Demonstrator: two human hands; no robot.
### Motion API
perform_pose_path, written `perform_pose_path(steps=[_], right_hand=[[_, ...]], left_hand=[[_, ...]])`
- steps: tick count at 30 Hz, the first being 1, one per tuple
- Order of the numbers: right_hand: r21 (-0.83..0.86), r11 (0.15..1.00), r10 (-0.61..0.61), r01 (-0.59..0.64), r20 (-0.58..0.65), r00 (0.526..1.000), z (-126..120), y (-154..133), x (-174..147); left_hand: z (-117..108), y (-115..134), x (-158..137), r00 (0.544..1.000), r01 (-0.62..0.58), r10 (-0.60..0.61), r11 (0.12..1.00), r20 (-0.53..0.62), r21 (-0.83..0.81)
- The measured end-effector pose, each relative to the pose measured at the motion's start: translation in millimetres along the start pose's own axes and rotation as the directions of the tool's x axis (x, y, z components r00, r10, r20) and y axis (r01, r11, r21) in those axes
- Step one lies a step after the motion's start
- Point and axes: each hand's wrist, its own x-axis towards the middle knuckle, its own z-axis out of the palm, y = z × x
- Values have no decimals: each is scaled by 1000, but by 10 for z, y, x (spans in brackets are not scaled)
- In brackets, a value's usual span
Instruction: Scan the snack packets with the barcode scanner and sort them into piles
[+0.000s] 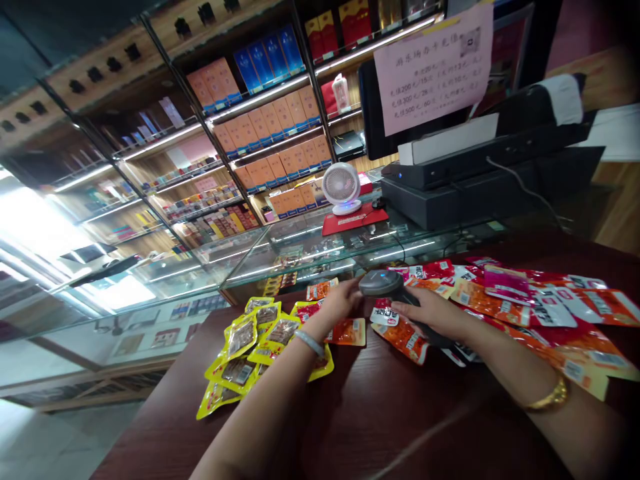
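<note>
My right hand (433, 312) is wrapped round the handle of a dark grey barcode scanner (383, 285), whose head points left and shows a small blue light. Just left of that head is my left hand (341, 301), seen from the back. Its fingers are blurred and partly hidden, so I cannot tell whether they hold a packet. Under my left hand lies an orange snack packet (349, 332). Below the scanner rests another orange packet (407, 341). Yellow snack packets (243, 337) form a pile beside my left forearm. Red and orange packets (493, 300) are heaped beyond my right hand.
The packets lie on a dark wooden counter (345, 413). Behind it stands a glass display case (300, 247) with a small white fan (342, 187) on a red mat. A monitor bearing a pink paper sign (435, 70) and a black cash drawer (425, 203) stand at the right.
</note>
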Motion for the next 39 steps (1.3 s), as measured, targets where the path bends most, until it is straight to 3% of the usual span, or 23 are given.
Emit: perform_pose_path(steps=[1,6,13,18,22,24,32,36,39], right_hand=[[0,1000,2,-2,-3,1000,4,4,1],[-15,1000,15,-15,-9,1000,9,23,20],[-52,999,12,-12,-7,1000,10,-11,10],[-91,996,-8,7,-16,1000,30,-53,-5],[-140,990,-19,11,-58,998,37,-85,-10],[-173,985,-25,9,-89,996,51,-100,-14],[-304,949,-127,89,-105,986,148,-154,-49],[-307,945,-147,109,-103,984,165,-137,-47],[-267,959,-120,92,-89,989,170,-112,-52]], left_hand=[[-110,-111,45,994,111,-111,979,-9,171],[-430,-565,132,931,358,-359,859,-69,365],[-452,-786,129,880,470,-454,794,-137,386],[-421,-735,48,894,415,-384,904,-228,105],[-407,-591,-134,888,264,-325,940,-326,-217],[-404,-506,-233,880,183,-293,936,-374,-302],[-441,-242,-519,839,62,-221,947,-497,-317],[-487,-150,-582,840,89,-219,958,-496,-273],[-449,-88,-545,839,137,-295,928,-458,-347]])
